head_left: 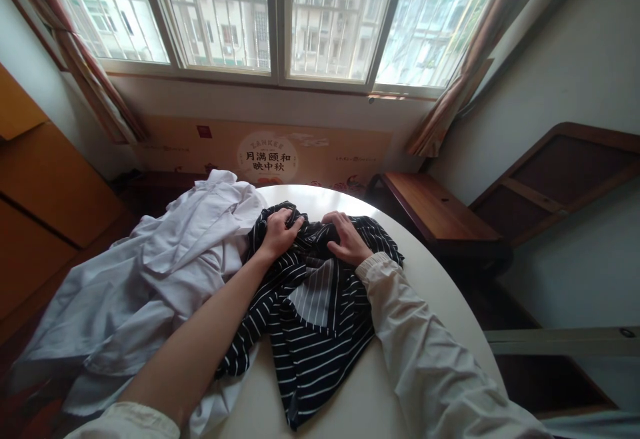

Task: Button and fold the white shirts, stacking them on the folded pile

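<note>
A black shirt with thin white stripes [320, 352] lies rumpled on a round white table [435, 306], its paler inner side showing in the middle. My left hand [281, 231] grips the bunched cloth at the shirt's far left part, thumb against the fingers. To its right, my right hand [347, 238] has its fingers curled over the far edge of the same shirt, with the thumb on the near side. The fabric under both palms is hidden. A heap of white cloth [175, 272] lies left of the shirt, beside my left forearm.
The white heap hangs over the table's left side. A wooden bench or low table [440, 209] stands beyond the table's right edge. An orange cabinet [60, 192] is at the left. A printed banner [320, 149] hangs below the barred window [330, 19].
</note>
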Demonstrator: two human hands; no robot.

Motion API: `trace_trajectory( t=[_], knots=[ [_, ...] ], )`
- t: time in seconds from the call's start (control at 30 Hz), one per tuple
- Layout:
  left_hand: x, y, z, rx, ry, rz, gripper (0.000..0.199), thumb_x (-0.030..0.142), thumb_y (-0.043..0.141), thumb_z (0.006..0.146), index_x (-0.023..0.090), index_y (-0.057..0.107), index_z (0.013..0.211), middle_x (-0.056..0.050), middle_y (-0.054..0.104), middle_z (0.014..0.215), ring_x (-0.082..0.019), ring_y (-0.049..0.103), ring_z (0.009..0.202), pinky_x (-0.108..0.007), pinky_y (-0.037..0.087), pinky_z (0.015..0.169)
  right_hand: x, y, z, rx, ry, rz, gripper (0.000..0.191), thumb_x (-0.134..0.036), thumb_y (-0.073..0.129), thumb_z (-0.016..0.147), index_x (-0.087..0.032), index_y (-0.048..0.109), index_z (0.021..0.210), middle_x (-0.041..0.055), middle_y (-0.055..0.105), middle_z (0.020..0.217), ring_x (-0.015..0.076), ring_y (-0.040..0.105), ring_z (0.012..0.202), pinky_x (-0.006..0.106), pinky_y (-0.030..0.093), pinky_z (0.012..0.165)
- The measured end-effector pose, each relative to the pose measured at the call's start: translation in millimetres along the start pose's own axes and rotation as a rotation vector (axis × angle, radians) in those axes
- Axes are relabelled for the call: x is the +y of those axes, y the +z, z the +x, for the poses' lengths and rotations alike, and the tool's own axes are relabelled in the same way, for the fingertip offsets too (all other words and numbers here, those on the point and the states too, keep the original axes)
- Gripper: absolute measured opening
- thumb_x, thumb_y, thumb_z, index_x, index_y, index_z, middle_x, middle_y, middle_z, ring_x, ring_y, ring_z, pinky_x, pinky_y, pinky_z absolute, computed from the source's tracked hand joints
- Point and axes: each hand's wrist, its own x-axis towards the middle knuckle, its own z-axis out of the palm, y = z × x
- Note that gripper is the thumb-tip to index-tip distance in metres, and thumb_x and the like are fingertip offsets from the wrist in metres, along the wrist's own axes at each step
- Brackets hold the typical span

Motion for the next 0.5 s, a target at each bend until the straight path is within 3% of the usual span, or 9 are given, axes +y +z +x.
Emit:
trace_trajectory(
  t=[0.1, 0.2, 0.33, 0.5],
  knots=[
    [-3.4, 1.6, 0.2, 0.013, 0.002, -0.044, 0.033, 0.040, 0.061, 0.097, 0.022, 0.051, 0.072, -0.004, 0.064, 0.081, -0.020, 0.061, 0.079, -0.033, 0.051, 0.081, 2.2, 6.6, 2.9, 0.011, 0.030, -0.038, 0.029, -0.023, 0.063, 0.086, -0.025, 0.065, 0.115, 0.0083, 0.071, 0.115, 0.0316, 0.059, 0.114, 0.049, 0.046, 0.109],
    [-4.6, 2.3, -0.1, -0.005, -0.017, -0.083, 0.031, 0.040, 0.062, 0.097, 0.022, 0.054, 0.073, -0.003, 0.065, 0.081, -0.020, 0.062, 0.080, -0.032, 0.052, 0.080, 5.6, 12.5, 4.8, 0.099, 0.076, -0.039, 0.009, -0.030, 0.063, 0.096, -0.027, 0.069, 0.104, 0.0071, 0.074, 0.104, 0.0290, 0.062, 0.108, 0.047, 0.048, 0.106],
    [-3.5, 2.7, -1.1, -0.038, -0.041, -0.106, 0.029, 0.040, 0.064, 0.095, 0.021, 0.058, 0.074, -0.004, 0.067, 0.082, -0.020, 0.063, 0.082, -0.032, 0.052, 0.080, 5.5, 15.0, 5.0, 0.230, 0.084, -0.013, 0.010, -0.028, 0.061, 0.098, -0.024, 0.069, 0.105, 0.0074, 0.073, 0.103, 0.0270, 0.064, 0.104, 0.044, 0.050, 0.102],
    [-1.7, 4.2, -2.7, -0.053, -0.044, -0.151, 0.031, 0.042, 0.066, 0.094, 0.020, 0.059, 0.073, -0.004, 0.066, 0.078, -0.019, 0.061, 0.077, -0.031, 0.050, 0.075, -0.4, 17.7, 6.5, 0.155, 0.047, -0.072, 0.014, -0.038, 0.070, 0.098, -0.026, 0.071, 0.106, 0.0057, 0.073, 0.101, 0.0272, 0.063, 0.102, 0.044, 0.048, 0.100]
  ],
)
